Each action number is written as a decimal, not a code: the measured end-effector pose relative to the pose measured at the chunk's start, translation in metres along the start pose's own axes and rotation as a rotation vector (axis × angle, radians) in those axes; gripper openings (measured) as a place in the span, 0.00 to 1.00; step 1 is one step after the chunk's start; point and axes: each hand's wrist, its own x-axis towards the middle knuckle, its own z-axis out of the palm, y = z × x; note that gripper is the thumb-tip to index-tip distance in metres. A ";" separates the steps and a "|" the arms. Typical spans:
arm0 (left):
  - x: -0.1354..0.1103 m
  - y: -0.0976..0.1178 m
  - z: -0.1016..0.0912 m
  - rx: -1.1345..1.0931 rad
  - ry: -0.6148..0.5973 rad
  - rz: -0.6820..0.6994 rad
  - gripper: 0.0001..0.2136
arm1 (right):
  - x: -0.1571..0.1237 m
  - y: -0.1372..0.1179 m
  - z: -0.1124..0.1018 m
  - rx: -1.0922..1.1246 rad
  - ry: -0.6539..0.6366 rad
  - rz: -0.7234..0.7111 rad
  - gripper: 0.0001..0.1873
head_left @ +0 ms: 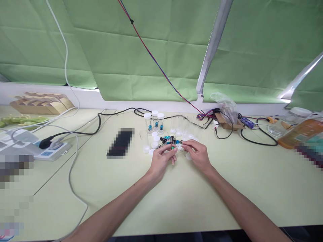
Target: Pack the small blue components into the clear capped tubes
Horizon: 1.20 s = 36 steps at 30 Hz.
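**Both hands at parts pile, centre frame**

1. Both forearms enter from the bottom edge and converge at centre frame above the table (227,188).
2. The left hand (163,158) is just left of centre. Thumb and fingertips are pinched together on a small green part (172,148), held just above the tabletop.
3. The right hand (198,153) is just right of centre, close to the left hand. Thumb and forefinger are closed together at the near edge of the pile. What lies between them is too small to tell.
4. The pile (169,139) of small blue and black parts lies on the table directly behind the fingertips.
5. Loose white caps (154,144) lie left of the pile and around it.
6. Three capped vials (154,121), each with a blue part inside, stand upright behind the caps.
7. Empty vials (182,123) stand right of these, behind the pile.
8. A dark blurred block (120,143) lies well left of the hands.
9. A power strip (51,149) lies at the left edge, with a black cable (99,121) running to the rear.
10. At rear right: a box (228,125), a jar (296,116) and a bottle (300,132).
11. A red-blue wire (156,64) crosses the green blinds (126,43) at top.
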 end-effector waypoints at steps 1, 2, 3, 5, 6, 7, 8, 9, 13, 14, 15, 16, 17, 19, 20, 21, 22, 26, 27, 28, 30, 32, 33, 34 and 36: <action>0.000 0.000 0.000 0.006 0.001 0.002 0.11 | 0.000 0.000 0.000 0.004 0.002 0.009 0.05; 0.000 0.000 0.000 0.012 0.001 0.005 0.12 | 0.000 0.000 0.000 0.011 0.002 0.021 0.05; 0.000 -0.001 0.000 0.016 0.001 0.007 0.12 | 0.001 0.000 0.000 0.018 0.000 0.035 0.05; 0.001 -0.001 0.000 0.026 0.001 0.011 0.12 | 0.001 0.000 0.000 0.036 -0.002 0.066 0.05; 0.001 -0.002 -0.001 0.032 -0.001 0.013 0.12 | 0.001 -0.001 0.000 0.045 -0.002 0.083 0.05; 0.001 -0.002 -0.001 0.037 -0.001 0.016 0.12 | 0.001 -0.001 0.000 0.054 -0.002 0.099 0.05; 0.001 -0.003 -0.001 0.041 -0.002 0.019 0.12 | 0.000 -0.002 0.000 0.064 -0.002 0.113 0.05; 0.001 -0.003 -0.001 0.046 -0.002 0.023 0.12 | 0.000 -0.003 0.000 0.074 -0.002 0.126 0.06; 0.001 -0.003 -0.001 0.061 -0.001 0.035 0.12 | 0.001 -0.005 0.000 0.102 -0.001 0.168 0.06; 0.001 -0.002 -0.001 0.066 0.000 0.037 0.12 | 0.001 -0.005 0.000 0.105 -0.002 0.176 0.06; 0.001 -0.002 -0.001 0.073 0.002 0.039 0.12 | 0.001 -0.005 0.000 0.106 -0.005 0.183 0.06; 0.001 -0.002 -0.001 0.081 0.004 0.039 0.13 | 0.001 -0.005 0.000 0.106 -0.007 0.190 0.06; 0.001 -0.001 -0.001 0.090 0.007 0.038 0.13 | 0.001 -0.005 -0.001 0.105 -0.011 0.196 0.06; 0.000 0.000 -0.001 0.104 0.008 0.038 0.13 | 0.002 -0.005 -0.001 0.101 -0.021 0.207 0.07; 0.000 0.000 -0.001 0.110 0.008 0.038 0.13 | 0.002 -0.004 -0.001 0.098 -0.027 0.212 0.07; 0.000 0.000 -0.001 0.114 0.007 0.039 0.13 | 0.002 -0.004 -0.001 0.096 -0.031 0.215 0.07; 0.000 0.000 -0.001 0.117 0.006 0.040 0.13 | 0.002 -0.005 -0.001 0.095 -0.035 0.216 0.07; 0.000 0.000 -0.002 0.123 0.002 0.047 0.13 | 0.002 -0.007 -0.002 0.096 -0.054 0.220 0.08; 0.000 0.000 -0.002 0.124 0.002 0.049 0.13 | 0.002 -0.007 -0.002 0.097 -0.060 0.222 0.09; 0.000 0.000 -0.002 0.126 0.003 0.051 0.13 | 0.002 -0.008 -0.002 0.098 -0.067 0.226 0.09; 0.000 0.000 -0.002 0.132 0.007 0.052 0.13 | 0.002 -0.008 -0.003 0.103 -0.081 0.236 0.10; 0.000 0.001 -0.001 0.136 0.009 0.052 0.13 | 0.002 -0.007 -0.003 0.108 -0.099 0.247 0.11; 0.000 0.001 -0.001 0.135 0.009 0.054 0.13 | 0.002 -0.007 -0.003 0.110 -0.107 0.251 0.12; 0.000 0.002 0.000 0.134 0.008 0.057 0.13 | 0.002 -0.006 -0.003 0.111 -0.113 0.253 0.12; 0.000 0.002 0.000 0.134 0.006 0.062 0.13 | 0.002 -0.005 -0.003 0.114 -0.123 0.259 0.13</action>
